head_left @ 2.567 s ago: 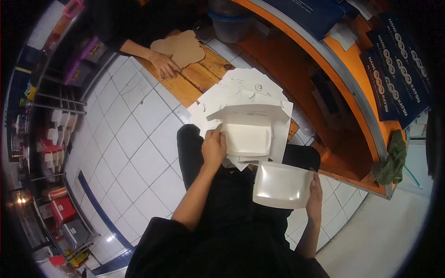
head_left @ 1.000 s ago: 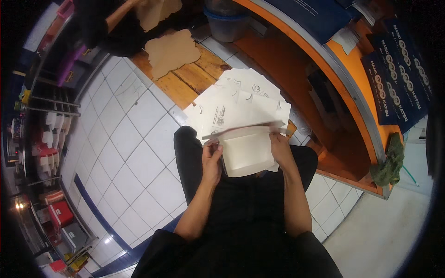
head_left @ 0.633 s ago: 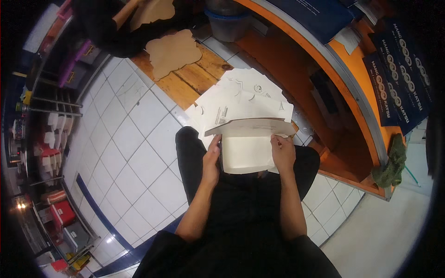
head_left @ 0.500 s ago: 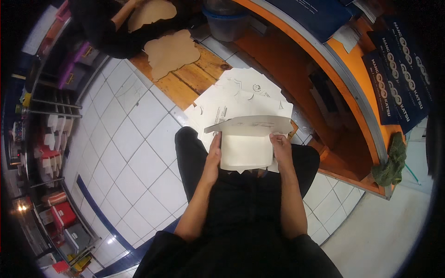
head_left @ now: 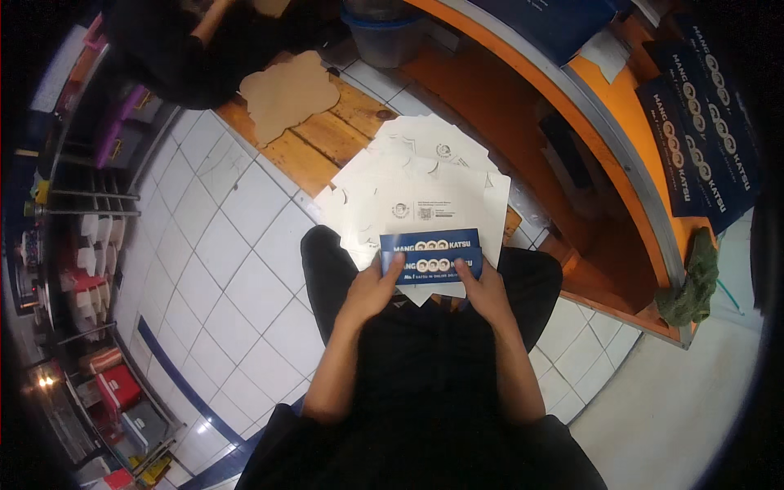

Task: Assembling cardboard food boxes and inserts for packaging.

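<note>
Where the blue box [head_left: 431, 263] is held: right between the knees, at the near edge of the white cartons [head_left: 457, 192], its printed side facing the head camera.
Left hand [head_left: 374, 290]: wrapped around the box's left end, thumb pressed onto the lower band.
Right hand [head_left: 487, 292]: matched at the opposite end, that same band pinned under the thumb.
Blue bands [head_left: 429, 238]: two on show, one above the other, both printed in pale lettering.
White cartons: fanned out flat in an overlapping pile, small dark print seen on top.
Wooden bench [head_left: 327, 135]: partly covered by the pile; farther along, a tan cardboard sheet [head_left: 290, 94] is laid flat.
Co-worker: glimpsed at upper left, dark sleeve [head_left: 151, 65] and bare forearm [head_left: 212, 22] only.
Orange counter [head_left: 625, 102]: topped by overlapping navy cartons [head_left: 694, 131], with a green cloth [head_left: 688, 282] hung near its end.
</note>
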### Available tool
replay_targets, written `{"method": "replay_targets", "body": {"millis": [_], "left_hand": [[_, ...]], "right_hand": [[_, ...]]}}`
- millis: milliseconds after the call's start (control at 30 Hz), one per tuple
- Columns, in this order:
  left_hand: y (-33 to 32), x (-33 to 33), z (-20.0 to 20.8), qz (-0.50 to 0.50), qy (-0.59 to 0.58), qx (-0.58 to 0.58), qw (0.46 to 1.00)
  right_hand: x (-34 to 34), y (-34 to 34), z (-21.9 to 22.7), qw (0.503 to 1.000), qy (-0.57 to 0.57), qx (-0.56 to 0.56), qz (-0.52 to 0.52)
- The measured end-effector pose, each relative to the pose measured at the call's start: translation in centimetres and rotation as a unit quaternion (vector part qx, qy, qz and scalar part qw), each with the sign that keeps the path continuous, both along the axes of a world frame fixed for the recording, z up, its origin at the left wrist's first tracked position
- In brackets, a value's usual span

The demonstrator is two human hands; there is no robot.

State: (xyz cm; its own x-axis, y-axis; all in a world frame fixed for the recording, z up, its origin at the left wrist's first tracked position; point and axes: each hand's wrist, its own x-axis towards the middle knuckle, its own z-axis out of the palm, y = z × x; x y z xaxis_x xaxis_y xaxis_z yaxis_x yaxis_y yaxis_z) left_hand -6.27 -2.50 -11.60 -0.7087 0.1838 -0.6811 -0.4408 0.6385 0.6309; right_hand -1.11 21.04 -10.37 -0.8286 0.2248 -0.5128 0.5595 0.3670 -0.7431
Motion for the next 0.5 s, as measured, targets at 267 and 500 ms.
{"method": "replay_targets", "body": {"millis": [267, 500], "left_hand": [[1.9, -1.0, 0.4, 0.039, 0.063, -0.097, 0.992], [-3.3, 2.9, -4.8, 0.231, -0.005, 0.322, 0.918]], "right_hand": [[-0.8, 0.6, -3.5, 0.994, -0.023, -0.042, -0.094], [1.2, -0.9, -0.8, 0.959, 0.093, -0.255, -0.085]]}}
